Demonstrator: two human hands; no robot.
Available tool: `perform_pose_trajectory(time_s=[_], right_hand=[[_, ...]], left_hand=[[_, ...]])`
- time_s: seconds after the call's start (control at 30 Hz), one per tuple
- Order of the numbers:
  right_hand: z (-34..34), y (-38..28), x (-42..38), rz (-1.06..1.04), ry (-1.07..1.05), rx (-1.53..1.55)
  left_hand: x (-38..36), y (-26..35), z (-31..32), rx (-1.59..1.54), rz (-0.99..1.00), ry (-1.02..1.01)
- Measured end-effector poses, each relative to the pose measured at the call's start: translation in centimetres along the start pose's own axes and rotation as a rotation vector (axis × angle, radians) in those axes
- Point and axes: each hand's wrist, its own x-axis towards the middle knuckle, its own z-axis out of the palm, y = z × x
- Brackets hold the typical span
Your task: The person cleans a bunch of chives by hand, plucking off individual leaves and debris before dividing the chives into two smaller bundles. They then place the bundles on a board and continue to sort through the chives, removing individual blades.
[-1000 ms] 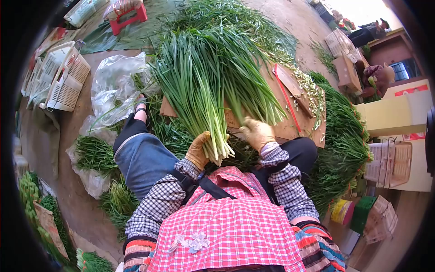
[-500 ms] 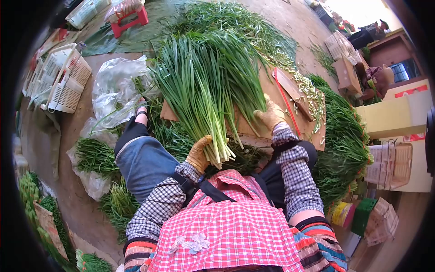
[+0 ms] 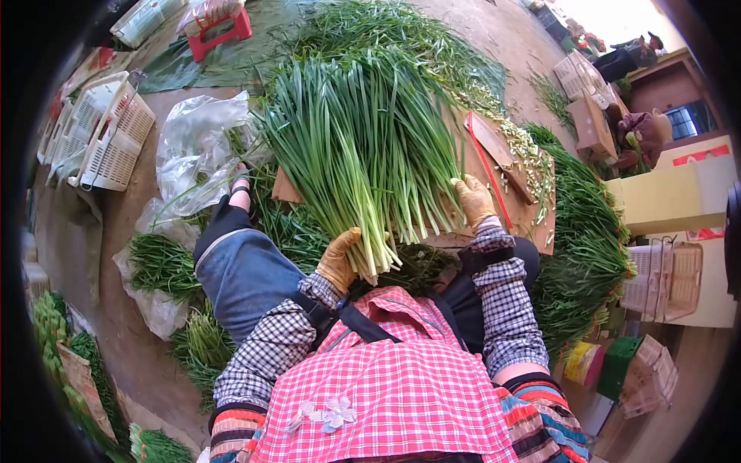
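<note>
Long green leafy stalks lie across a wooden board before me. My left hand, in a tan glove, is closed round the pale stem ends of the left bunch, which reach past the board's near edge. At the right side of the stalks is my gloved right hand, its fingers curled at the edge of the spread stalks; what they grip is partly hidden. A wide blade and a red strip lie on the board to the right, beside cut pale pieces.
Bundled greens are stacked right of the board, with a loose pile behind it. Clear plastic bags lie left, near a white crate. A red stool stands at the back left. Another person is at the far right.
My right hand has shifted slightly right. The stalks beside it are now spread out on the board, with their pale ends fanned toward me. My left hand keeps its hold in nearly the same place.
</note>
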Motion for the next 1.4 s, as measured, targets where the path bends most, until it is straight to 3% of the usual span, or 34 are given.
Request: perform_pose_trajectory(time_s=[0.03,0.07,0.17,0.3,0.37,0.43,0.5,0.63,0.7,0.77,0.83,0.87,0.97,1.0,1.1,1.13,1.23,1.27,1.37,1.4], right_hand=[[-0.1,-1.0,-0.4,0.122,0.037,0.011],[0.3,-0.4,-0.4,0.056,0.200,-0.244],[-0.5,-3.0,-1.7,-0.447,0.572,-0.525],[0.9,-5.6,-2.9,-0.380,0.104,-0.241],[3.7,-6.7,-3.9,-0.229,-0.121,-0.406],[7.5,-6.5,-5.3,-0.536,-0.141,-0.314],[9.4,-7.7,-7.0,-0.623,-0.136,-0.264],[7.2,-6.6,-6.7,-0.530,-0.220,-0.122],[6.0,-5.8,-5.8,-0.593,-0.113,0.102],[2.8,-4.9,-4.5,-0.450,-0.021,-0.032],[1.4,-4.8,-3.5,-0.566,0.260,-0.540],[1.4,-4.2,-2.7,-0.579,0.397,-0.614],[1.0,0.4,-0.3,-0.273,0.274,-0.162],[0.9,2.4,1.1,-0.084,0.206,-0.072],[-0.5,0.8,0.7,-0.058,0.183,-0.202],[0.2,4.0,2.3,-0.231,0.286,-0.233],[-1.5,-4.0,-0.5,-0.585,0.454,-0.432],[-1.2,-4.5,-0.6,-0.623,0.400,-0.367],[-0.8,-8.6,-2.4,-0.230,0.059,-0.817],[-0.6,-8.1,-2.1,-0.174,0.035,-0.902]], left_hand=[[0.0,0.0,0.1,0.000,-0.003,0.009],[0.0,0.0,0.1,0.000,-0.006,0.019],[0.0,0.1,0.1,0.007,-0.002,-0.014],[0.1,-0.2,-0.1,-0.019,0.011,-0.007],[0.0,-0.2,-1.1,-0.015,0.031,-0.024],[0.0,-0.1,-0.7,0.020,0.049,0.039],[-0.3,-0.1,-0.8,0.004,0.062,0.044],[0.1,-0.4,-1.1,0.002,0.042,0.053],[0.0,-0.2,-0.8,-0.009,0.035,0.027],[-0.1,-0.2,-0.5,-0.021,0.040,0.001],[-0.2,-0.1,-0.4,-0.015,0.039,-0.025],[-0.2,-0.1,-0.2,-0.018,0.043,0.001],[-0.2,-0.2,0.0,-0.020,0.060,0.042],[-0.2,-0.2,-0.2,-0.015,0.066,0.036],[0.1,-0.4,-0.9,0.012,0.075,0.067],[0.2,-0.4,-1.0,0.021,0.079,0.085],[-0.1,-0.2,-0.7,0.021,0.043,0.060],[-0.1,-0.2,-0.8,0.023,0.044,0.060],[-0.1,-0.3,-0.9,0.031,0.055,0.067],[0.0,-0.4,-1.0,0.032,0.064,0.078]])
